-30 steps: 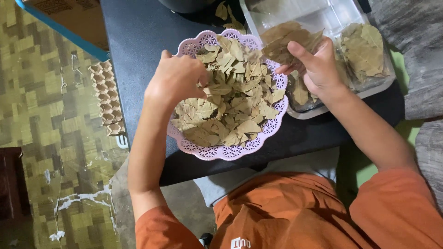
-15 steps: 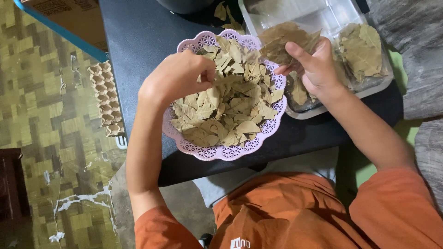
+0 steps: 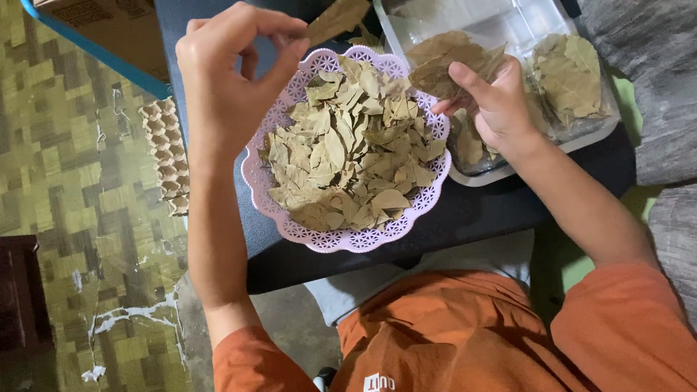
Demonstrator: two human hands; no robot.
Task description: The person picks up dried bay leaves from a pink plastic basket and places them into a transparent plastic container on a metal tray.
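Up from the pink basket [image 3: 341, 243] the left hand [image 3: 225, 80] is rising now, pinching one dry leaf [image 3: 337, 18] at its fingertips; earlier it was digging low in the pile. That thin leaf may be slipping or cracking. Over the clear tray [image 3: 581, 138], the right hand [image 3: 494, 105] is gripping a leaf bunch [image 3: 443, 62], as before.

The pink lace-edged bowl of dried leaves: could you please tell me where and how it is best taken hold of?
Grip the pink bowl by its bare near rim, coming from the person's side with a thumb above and fingers beneath. Probably safest: the leaves are heaped in the middle, and the clear tray crowds its right edge.
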